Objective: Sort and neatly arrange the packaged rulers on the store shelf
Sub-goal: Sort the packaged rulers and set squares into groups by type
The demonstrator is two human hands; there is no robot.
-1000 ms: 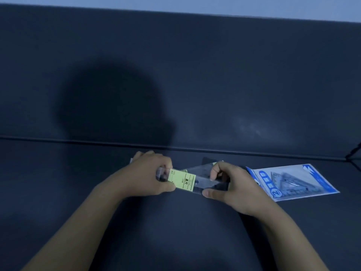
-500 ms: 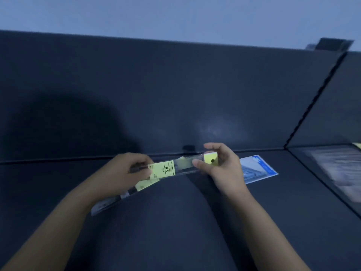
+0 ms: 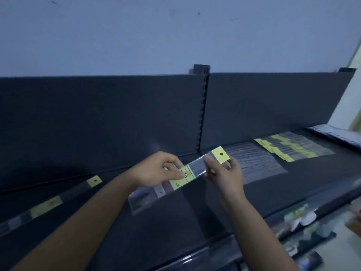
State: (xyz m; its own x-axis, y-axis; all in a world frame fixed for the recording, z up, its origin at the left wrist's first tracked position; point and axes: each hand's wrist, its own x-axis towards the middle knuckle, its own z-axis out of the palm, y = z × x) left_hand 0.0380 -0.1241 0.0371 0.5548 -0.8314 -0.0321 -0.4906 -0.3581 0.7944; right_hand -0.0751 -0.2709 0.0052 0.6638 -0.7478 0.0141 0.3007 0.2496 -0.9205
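1. Yellow-labelled ruler packs (image 3: 181, 178) sit pinched in both my hands, left hand (image 3: 158, 169) mid-length, right hand (image 3: 224, 172) closed on the top tab.
2. Their long axis slants up-right toward the sorted row (image 3: 287, 148) on the shelf (image 3: 195, 212); my right hand is nearer.

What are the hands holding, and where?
A packaged ruler: left hand pinches its middle yellow label, right hand grips just below the yellow hang tab.

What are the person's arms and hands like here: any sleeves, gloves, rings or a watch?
Both forearms are bare as far as the frame shows, with no sleeve in view. The left hand and right hand wear no gloves. No ring, watch or bracelet shows, though the light is dim.
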